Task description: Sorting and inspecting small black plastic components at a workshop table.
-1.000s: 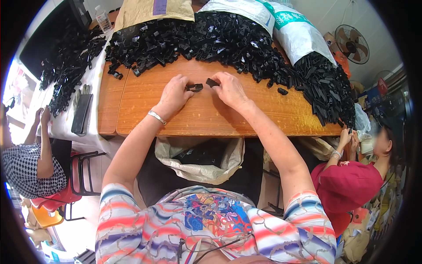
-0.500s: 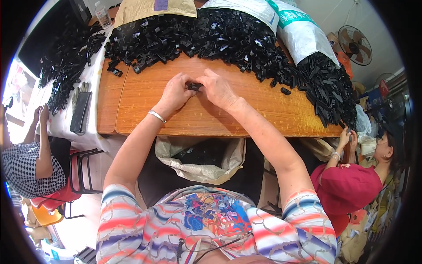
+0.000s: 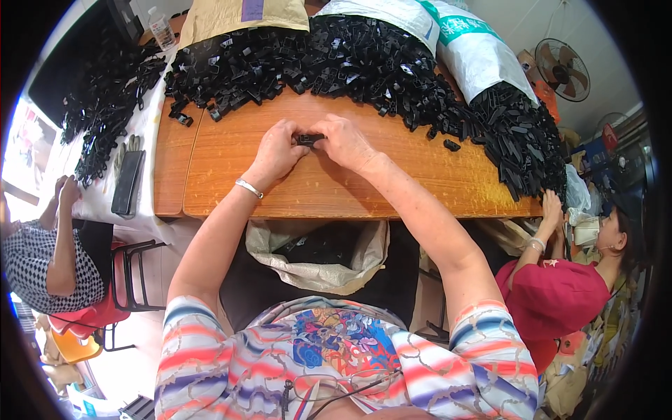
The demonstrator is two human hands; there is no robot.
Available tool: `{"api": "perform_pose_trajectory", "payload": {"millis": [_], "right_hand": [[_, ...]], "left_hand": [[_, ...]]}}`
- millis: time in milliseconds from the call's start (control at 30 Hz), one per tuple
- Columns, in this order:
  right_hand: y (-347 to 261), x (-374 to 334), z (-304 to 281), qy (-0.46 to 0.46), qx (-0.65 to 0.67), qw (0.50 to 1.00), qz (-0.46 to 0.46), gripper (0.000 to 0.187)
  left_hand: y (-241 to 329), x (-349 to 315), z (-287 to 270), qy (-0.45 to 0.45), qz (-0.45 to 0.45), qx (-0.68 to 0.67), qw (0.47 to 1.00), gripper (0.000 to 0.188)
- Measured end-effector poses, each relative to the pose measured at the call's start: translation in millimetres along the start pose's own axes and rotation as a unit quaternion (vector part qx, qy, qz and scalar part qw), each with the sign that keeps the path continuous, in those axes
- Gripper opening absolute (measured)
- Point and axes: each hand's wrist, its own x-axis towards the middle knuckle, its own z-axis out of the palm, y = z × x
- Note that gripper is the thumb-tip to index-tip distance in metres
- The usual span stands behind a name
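- view from a person's head, looking down at their own 2 bare hands above a wooden table (image 3: 294,192).
- small black part (image 3: 308,139): held btwn the hands, over the mid of the table; too small to tell if it's 1 piece or 2 together.
- left hand (image 3: 276,148): thumb + fingers clamped on the part's left end, prob to steady it.
- right hand (image 3: 344,143): fingers bunched together on the right end, prob so both ends are under control; back of hand hides some fingertips, so can't tell the exact grip.
- forearms reach up from below, elbows wide, w/ a silver bracelet (image 3: 249,188) on the left wrist.
- heap of black clips (image 3: 245,66) across the far side, spilling from a brown paper bag (image 3: 234,21) and a white bag (image 3: 392,15); mouths face the person, prob for easy reach.
- white-and-green bag (image 3: 483,59), far right, opens onto long black pieces (image 3: 518,140).
- pale sack (image 3: 325,282) gapes at the lap, just below the table edge, dark bits inside; prob there b/c it's close under the hands.
- co-worker in red (image 3: 560,301) at right, another in checks (image 3: 63,266) at left, hands raised near the table edges.
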Motion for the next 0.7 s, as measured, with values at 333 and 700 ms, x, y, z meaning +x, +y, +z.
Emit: {"api": "perform_pose_trajectory", "payload": {"millis": [333,700], "right_hand": [[-23.6,-35.3,-18.8,0.041,0.079,0.996,-0.007,0.026],[-59.4,-79.1,-31.1,-0.104,0.401,0.865,0.282,0.024]], "left_hand": [[21.4,-29.0,-2.7,-0.102,-0.187,-0.509,0.834,0.026],[49.4,-72.6,-7.7,-0.121,-0.061,-0.351,0.927,0.022]]}}
